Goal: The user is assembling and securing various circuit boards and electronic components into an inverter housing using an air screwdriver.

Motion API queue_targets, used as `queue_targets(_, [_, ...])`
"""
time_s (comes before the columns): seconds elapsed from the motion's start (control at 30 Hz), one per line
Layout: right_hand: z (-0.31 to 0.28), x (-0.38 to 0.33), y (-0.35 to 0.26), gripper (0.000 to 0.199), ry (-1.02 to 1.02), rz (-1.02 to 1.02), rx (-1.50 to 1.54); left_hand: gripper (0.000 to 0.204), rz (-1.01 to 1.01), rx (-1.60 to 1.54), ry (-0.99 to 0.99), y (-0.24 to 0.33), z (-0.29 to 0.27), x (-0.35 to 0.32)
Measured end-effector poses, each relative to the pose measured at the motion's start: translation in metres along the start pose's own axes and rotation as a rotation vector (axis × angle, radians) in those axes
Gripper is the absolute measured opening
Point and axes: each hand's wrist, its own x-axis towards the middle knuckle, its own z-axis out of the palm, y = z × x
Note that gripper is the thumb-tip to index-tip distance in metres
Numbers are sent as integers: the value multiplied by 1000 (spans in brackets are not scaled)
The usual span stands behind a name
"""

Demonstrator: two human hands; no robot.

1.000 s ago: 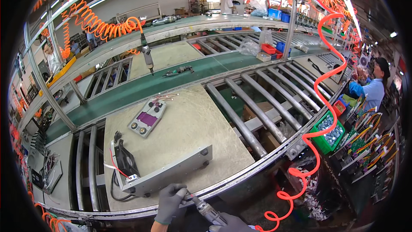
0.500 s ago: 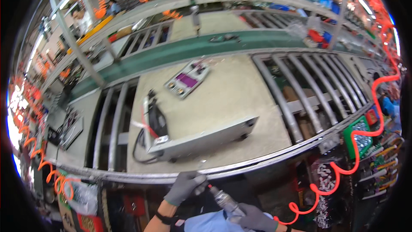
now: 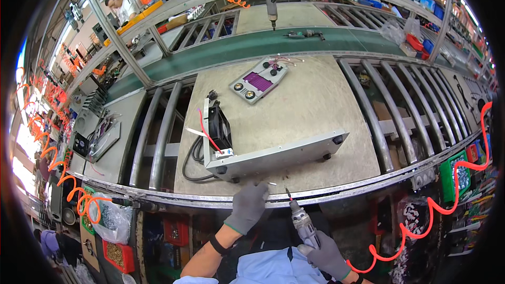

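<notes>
Now left hand point(image 3: 248, 203) near chassis point(image 3: 273, 160) edge

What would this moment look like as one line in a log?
left hand: open, at workbench edge by grey metal case | right hand: gripping powered screwdriver, bit up | panel: behind case

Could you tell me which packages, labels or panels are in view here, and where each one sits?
Small white label: on the grey metal case's left end, rectangular, with blue and red marks.
Clear plastic bag: hanging below the bench edge at left, lumpy, holding small parts.
Grey panel: flat on the bench behind the case, with a purple rectangle and round knobs.
</notes>
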Motion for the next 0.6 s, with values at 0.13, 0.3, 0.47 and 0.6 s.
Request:
queue_targets(0.13, [12, 6, -22, 45, -30, -38, 39, 16, -40, -110, 3, 8, -19, 1])
queue_targets(0.3, [33, 18, -52, 40, -113, -67, 69, 20, 114, -250, 39, 19, -103, 17])
queue_targets(0.47, [47, 26, -66, 40, -160, -74, 97, 13, -284, -715, -30, 14, -143, 73])
queue_targets(0.6, [50, 18, -72, 42, -156, -41, 74, 18, -303, -594, -178, 12, -154, 108])
